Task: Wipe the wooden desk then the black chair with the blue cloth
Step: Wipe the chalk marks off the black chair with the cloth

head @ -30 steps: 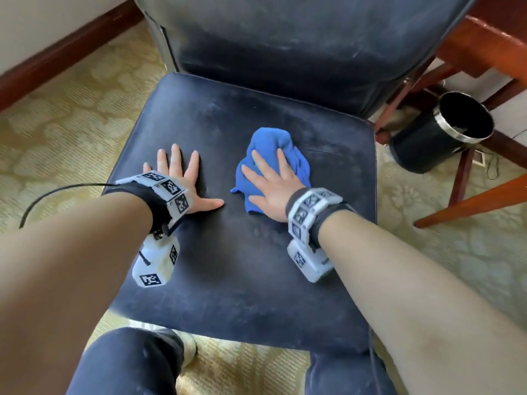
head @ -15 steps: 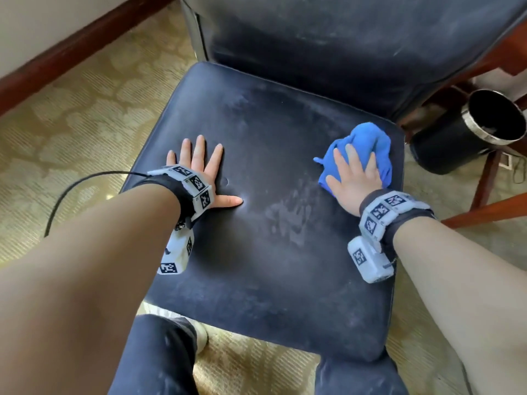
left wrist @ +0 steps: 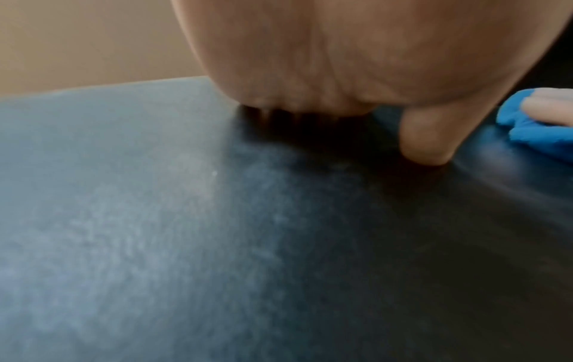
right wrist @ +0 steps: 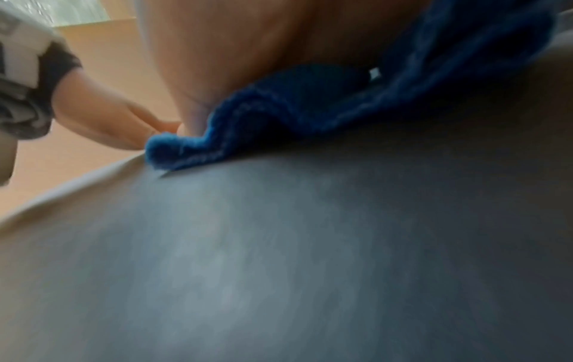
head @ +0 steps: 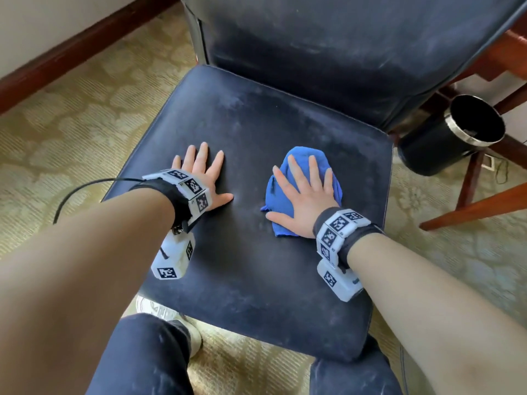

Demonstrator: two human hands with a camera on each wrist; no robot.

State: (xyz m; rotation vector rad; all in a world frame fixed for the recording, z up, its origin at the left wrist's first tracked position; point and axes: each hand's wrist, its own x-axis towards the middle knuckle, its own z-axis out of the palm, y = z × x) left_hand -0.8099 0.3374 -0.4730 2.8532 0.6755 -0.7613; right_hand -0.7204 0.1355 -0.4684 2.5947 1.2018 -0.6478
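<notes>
The blue cloth (head: 302, 192) is bunched on the right half of the black chair (head: 256, 266) seat, pressed flat under the right hand (head: 305, 201), whose grip is released with fingers straight. The left hand (head: 205, 178) is laid flat on the seat's left half, grip released, holding nothing.

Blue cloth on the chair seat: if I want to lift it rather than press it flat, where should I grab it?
The blue cloth lies crumpled under the flat right hand on the chair seat. Probably pinch the raised folds at its far end, beyond the fingertips, coming from above. That bunched part stands proud of the seat; the near edge lies thin and pinned under the palm.
</notes>
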